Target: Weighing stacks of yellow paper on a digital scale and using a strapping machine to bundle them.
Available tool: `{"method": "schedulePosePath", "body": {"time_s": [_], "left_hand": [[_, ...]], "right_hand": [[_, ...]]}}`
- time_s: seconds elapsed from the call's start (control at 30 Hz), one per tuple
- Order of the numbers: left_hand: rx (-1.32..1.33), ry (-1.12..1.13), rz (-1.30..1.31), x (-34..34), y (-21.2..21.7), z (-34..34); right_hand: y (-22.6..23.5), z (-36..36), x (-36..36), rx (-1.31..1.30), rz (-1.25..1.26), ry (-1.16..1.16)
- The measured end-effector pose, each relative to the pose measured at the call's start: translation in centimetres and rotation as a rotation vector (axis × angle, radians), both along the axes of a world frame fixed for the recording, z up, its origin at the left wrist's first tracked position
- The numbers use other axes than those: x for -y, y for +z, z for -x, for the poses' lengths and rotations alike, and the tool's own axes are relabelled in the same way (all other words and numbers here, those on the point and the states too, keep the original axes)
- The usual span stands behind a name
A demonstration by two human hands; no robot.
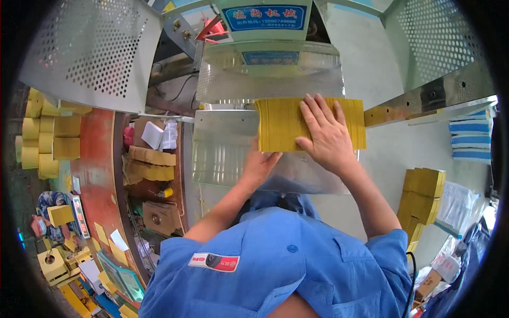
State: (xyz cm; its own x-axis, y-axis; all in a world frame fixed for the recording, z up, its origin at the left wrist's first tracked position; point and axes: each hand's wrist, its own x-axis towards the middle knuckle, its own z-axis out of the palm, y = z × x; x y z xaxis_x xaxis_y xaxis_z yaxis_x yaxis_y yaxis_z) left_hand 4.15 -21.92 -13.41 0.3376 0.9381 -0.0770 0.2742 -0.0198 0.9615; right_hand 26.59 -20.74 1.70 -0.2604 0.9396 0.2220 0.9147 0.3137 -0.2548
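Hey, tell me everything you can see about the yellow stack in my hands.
The yellow stack is a dull golden, roughly rectangular block, apparently many thin, paper-like sheets packed together. Fine lines cross its face, running parallel to its short ends; its left end looks slightly uneven. Its long side runs left to right, above the shiny metal plate; whether it rests there is unclear. Your right hand lies spread on top, and your left hand is at its near left corner, fingers partly hidden.

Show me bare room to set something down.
The metal plate is bare left of the yellow stack and left hand; the red tabletop, right of the yellow bundles. Crowded: beneath the right hand; around the cardboard.
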Motion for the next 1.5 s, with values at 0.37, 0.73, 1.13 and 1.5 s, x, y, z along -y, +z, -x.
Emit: {"method": "schedulePosePath", "body": {"time_s": [0.37,0.73,1.13,1.5], "left_hand": [[0.284,0.031,0.227,-1.8,2.6,2.4],[0.166,0.038,0.018,-2.2,3.0,1.6],[0.292,0.006,0.110,-2.2,1.6,2.1],[0.351,0.020,0.231,-3.3,6.8,2.3]], "right_hand": [[2.0,-3.1,2.6,-0.544,-0.140,-0.049],[-7.5,-0.4,6.7,-0.902,0.368,-0.248],[-12.0,-10.2,8.2,-1.426,0.129,-0.644],[-8.7,-7.3,5.3,-1.146,0.174,-0.395]]}}
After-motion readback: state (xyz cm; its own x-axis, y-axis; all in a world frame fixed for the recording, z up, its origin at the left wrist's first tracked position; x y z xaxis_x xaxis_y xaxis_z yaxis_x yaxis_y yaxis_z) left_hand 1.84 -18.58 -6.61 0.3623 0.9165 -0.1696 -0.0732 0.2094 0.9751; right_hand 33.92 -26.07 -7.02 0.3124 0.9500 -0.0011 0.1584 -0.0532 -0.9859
